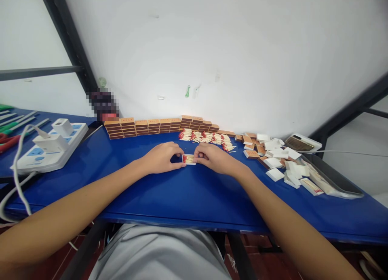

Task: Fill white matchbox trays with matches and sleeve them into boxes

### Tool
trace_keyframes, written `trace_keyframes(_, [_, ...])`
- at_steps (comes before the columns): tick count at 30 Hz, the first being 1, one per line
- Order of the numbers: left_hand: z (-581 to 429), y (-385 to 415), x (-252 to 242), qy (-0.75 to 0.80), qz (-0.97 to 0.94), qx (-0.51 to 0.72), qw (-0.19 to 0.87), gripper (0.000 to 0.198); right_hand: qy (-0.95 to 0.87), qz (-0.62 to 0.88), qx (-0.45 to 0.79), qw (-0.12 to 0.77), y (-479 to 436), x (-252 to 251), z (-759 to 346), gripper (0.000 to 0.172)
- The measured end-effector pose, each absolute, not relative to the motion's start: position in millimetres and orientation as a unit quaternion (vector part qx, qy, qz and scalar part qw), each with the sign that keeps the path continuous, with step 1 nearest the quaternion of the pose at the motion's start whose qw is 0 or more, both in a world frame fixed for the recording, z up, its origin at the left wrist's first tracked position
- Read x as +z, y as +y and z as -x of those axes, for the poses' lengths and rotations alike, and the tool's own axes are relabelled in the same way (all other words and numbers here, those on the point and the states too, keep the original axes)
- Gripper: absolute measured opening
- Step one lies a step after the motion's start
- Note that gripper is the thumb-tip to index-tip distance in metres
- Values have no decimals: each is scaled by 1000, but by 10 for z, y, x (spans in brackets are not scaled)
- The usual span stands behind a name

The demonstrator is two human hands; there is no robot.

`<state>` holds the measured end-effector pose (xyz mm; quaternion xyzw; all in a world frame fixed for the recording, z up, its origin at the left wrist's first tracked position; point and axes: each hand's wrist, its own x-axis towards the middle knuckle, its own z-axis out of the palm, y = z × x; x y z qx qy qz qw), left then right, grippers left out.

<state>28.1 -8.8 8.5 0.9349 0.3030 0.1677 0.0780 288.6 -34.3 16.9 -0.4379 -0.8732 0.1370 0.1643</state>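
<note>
A small white matchbox tray (pixel 189 160) with red-headed matches in it lies on the blue table between my two hands. My left hand (pixel 162 158) grips the tray's left end between thumb and fingers. At the other end, the fingers of my right hand (pixel 214 156) are closed on the tray's edge; whether they also pinch a match is hidden. Just beyond my hands lie loose piles of matches (pixel 212 138), their red heads mostly to the left.
Closed matchboxes (pixel 153 126) stand stacked along the wall. White trays and brown sleeves (pixel 274 152) are heaped at the right, near a dark tray (pixel 333 175). At the left sits a white power strip (pixel 60 158) with plugs and cables, beside tools with green and red handles (pixel 12 128).
</note>
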Motion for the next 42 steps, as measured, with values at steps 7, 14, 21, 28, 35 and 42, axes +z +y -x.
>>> trace_keyframes(7, [-280,-79,82,297,-937,170,77,33,-871,439,137,175,-357,157,-2821,11])
trace_keyframes(14, [-282,-78,81,298,-936,171,76,30,-873,419,129,215,-387,151,-2769,6])
trace_keyframes(21, [-285,-85,87,306,-934,166,80,31,-869,411,143,235,-326,143,-2842,13])
trace_keyframes(28, [-262,-71,98,335,-924,172,68,27,-857,454,151,191,-198,90,-3050,15])
trace_keyframes(35, [-247,-44,97,333,-923,186,55,24,-858,456,155,179,-183,9,-2932,11])
trace_keyframes(42, [-261,-73,100,331,-923,182,68,28,-819,560,64,106,-135,98,-3146,21])
